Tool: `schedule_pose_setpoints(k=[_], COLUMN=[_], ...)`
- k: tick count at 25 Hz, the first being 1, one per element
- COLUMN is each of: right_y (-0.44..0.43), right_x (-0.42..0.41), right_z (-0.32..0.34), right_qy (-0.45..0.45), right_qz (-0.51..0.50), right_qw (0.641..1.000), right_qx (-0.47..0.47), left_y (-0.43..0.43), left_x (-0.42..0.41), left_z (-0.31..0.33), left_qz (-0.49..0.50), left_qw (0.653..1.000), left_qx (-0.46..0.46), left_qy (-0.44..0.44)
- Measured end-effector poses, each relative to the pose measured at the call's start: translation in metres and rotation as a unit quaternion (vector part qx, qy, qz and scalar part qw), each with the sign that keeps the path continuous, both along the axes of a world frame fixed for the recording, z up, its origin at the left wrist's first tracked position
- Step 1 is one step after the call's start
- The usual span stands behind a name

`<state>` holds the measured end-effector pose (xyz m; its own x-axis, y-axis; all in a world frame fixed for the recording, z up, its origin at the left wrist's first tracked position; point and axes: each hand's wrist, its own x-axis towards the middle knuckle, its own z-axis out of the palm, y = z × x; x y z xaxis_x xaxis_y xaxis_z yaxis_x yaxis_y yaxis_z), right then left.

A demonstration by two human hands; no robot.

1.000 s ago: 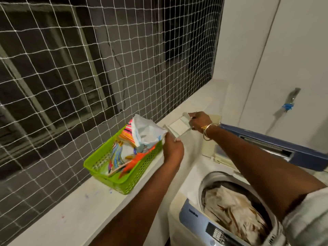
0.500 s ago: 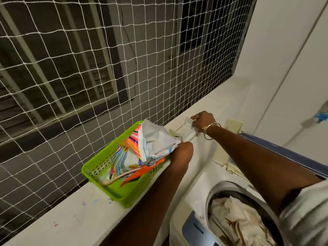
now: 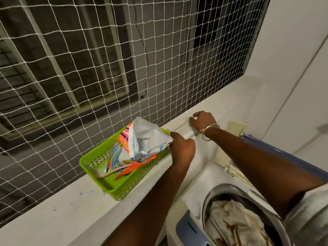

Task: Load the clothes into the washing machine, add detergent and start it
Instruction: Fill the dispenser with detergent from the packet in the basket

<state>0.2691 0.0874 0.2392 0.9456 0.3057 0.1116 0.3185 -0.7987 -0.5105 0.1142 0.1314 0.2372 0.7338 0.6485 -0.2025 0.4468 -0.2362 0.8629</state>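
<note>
A crumpled detergent packet [image 3: 142, 141], white with colourful stripes, lies in a green basket [image 3: 99, 162] on the white ledge. My left hand [image 3: 181, 148] grips the packet's right edge. My right hand [image 3: 202, 119], with a bangle at the wrist, holds a small white plastic tray [image 3: 186, 131] down on the ledge behind the basket. The top-loading washing machine [image 3: 191, 185] stands open at lower right, with cream and brown clothes [image 3: 234, 221] in its drum.
The white ledge [image 3: 62, 219] runs along a netted window [image 3: 124, 68]. The machine's raised blue lid [image 3: 276, 151] stands behind my right arm. A cream hinge piece [image 3: 234, 128] sits at the machine's back corner, and a white wall rises at right.
My right hand has lowered the white tray from mid-air onto the ledge. My left hand has stayed at the packet's edge. The view has swung left and down.
</note>
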Motion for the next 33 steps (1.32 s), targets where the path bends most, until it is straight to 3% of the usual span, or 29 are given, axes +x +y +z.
schedule_pose_setpoints(k=[9,14,17,21,23,27,33], right_y=[-0.023,-0.024,-0.016,0.0,0.012,0.042,0.066], right_x=[-0.049,-0.108,-0.145,-0.186,-0.198,-0.21,-0.224], right_z=[0.055,0.088,0.112,0.13,0.129,0.115,0.107], right_qy=[-0.101,-0.14,-0.158,-0.035,-0.024,-0.11,-0.112], right_qz=[-0.045,-0.016,0.012,0.072,0.118,0.192,0.188], right_qw=[0.989,0.974,0.971,0.979,0.985,0.972,0.956], right_qx=[0.096,0.177,0.177,0.187,0.119,-0.074,-0.196], left_y=[-0.02,-0.014,0.013,0.068,0.095,0.129,0.141], left_x=[-0.029,-0.073,-0.095,-0.106,-0.11,-0.114,-0.109], left_z=[0.063,0.109,0.145,0.175,0.172,0.15,0.119], left_qz=[-0.076,-0.117,-0.159,-0.175,-0.164,-0.157,-0.159], left_qw=[0.991,0.967,0.953,0.945,0.947,0.952,0.957], left_qx=[0.048,0.118,0.13,0.157,0.152,0.126,0.058], left_qy=[-0.102,-0.194,-0.223,-0.227,-0.23,-0.229,-0.234])
